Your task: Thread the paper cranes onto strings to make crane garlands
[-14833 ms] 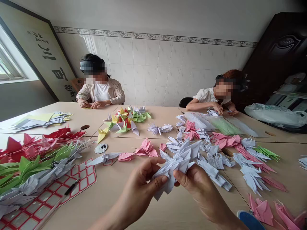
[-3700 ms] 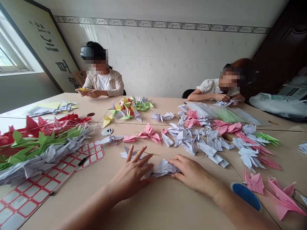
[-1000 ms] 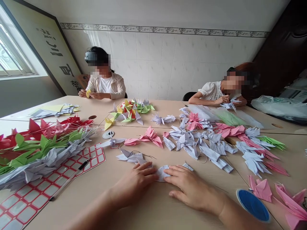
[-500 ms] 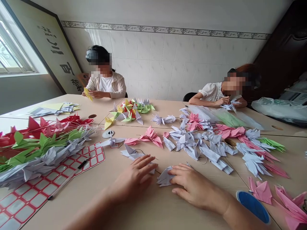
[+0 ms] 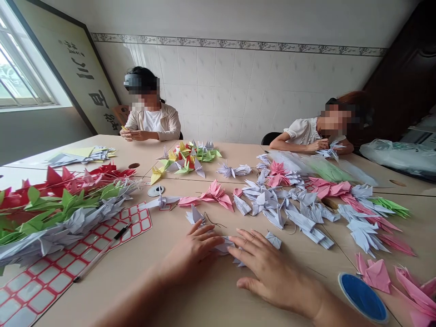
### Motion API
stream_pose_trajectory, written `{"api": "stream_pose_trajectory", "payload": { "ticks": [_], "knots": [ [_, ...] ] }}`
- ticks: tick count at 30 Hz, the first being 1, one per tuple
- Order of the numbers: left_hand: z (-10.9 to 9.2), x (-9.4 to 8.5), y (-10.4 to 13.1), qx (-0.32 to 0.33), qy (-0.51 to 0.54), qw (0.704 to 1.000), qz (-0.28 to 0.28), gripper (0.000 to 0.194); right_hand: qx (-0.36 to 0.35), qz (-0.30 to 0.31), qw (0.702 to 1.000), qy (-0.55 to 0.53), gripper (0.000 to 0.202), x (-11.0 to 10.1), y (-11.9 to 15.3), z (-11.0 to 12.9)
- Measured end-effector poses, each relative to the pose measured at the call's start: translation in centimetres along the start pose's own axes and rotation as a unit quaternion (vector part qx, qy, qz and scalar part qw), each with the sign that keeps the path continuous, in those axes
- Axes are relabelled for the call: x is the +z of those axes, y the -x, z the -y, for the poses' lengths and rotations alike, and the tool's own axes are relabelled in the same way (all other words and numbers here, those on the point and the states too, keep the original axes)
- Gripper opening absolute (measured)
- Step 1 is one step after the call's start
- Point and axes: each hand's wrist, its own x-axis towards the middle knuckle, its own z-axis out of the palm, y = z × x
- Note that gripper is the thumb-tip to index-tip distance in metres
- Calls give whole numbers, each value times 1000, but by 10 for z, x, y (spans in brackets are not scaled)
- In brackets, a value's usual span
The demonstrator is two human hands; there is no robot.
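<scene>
My left hand [image 5: 194, 250] lies palm down on the table with its fingers stretched out, touching a pale lavender folded-paper piece [image 5: 223, 246]. Close beside it, my right hand [image 5: 267, 261] has its fingers spread over the same lavender paper; the parts under both palms are hidden. One more folded piece [image 5: 274, 240] peeks out past my right fingertips. A lavender paper crane [image 5: 195, 215] with a dark thread stands just beyond my left fingers.
Lavender folded cranes [image 5: 264, 200] and pink ones [image 5: 216, 195] are heaped ahead. Strung cranes [image 5: 64, 200], a red-bordered label sheet [image 5: 51, 272] and a pen [image 5: 102, 254] lie left. A blue spool [image 5: 363, 297] sits right. Two people [image 5: 151, 120] [image 5: 306, 134] sit opposite.
My right hand has shifted left and spread its fingers, bringing the lavender paper toward my left hand. The person at the far left has lowered the yellow paper.
</scene>
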Motion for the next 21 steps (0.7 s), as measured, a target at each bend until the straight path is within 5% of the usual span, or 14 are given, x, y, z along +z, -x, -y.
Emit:
{"api": "stream_pose_trajectory", "payload": {
  "ticks": [4,13,21],
  "knots": [
    [2,-1,1,-17,-8,1000,-20,47,3,49,998,-28,59,3,0,1],
    [18,-3,0,-56,-11,995,-82,58,2,22,999,-46,32,1,1,-5],
    [20,-6,-1,-64,13,994,-82,55,-13,-20,1000,-15,61,13,-1,-7]
  ]
}}
